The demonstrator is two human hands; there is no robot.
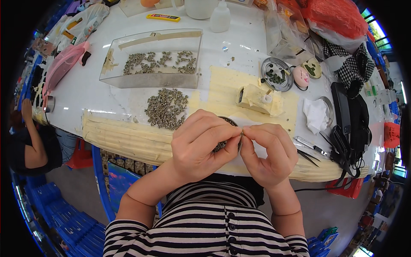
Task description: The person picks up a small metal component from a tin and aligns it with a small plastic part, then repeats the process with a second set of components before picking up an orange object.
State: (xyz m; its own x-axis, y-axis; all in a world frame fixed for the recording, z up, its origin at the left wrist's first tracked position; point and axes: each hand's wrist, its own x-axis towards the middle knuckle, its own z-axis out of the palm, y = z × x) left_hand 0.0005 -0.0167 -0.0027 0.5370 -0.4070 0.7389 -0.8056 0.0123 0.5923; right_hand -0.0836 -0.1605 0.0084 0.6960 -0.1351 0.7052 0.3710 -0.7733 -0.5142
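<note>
My left hand (201, 147) and my right hand (272, 152) meet over the table's near edge, thumb and forefinger of each pinched together. Between their fingertips is a tiny brass-coloured metal piece (242, 133), too small to make out fully. Partly hidden behind my left fingers is a round dark container (227, 120) with small metal parts (220, 146) in it. A heap of similar small metal parts (167, 109) lies left of my hands. Beyond it stands a clear plastic box (150, 81) with more of them scattered inside. A tape-covered block (259, 101) sits beyond my right hand.
Tweezers (308, 156) and a craft knife (311, 146) lie to the right, near black cables and a pouch (359, 113). Round dishes (277, 60), a crumpled tissue (315, 115) and plastic bags (338, 19) stand farther right. A pink fan (66, 64) is left; another person (36, 145) sits there.
</note>
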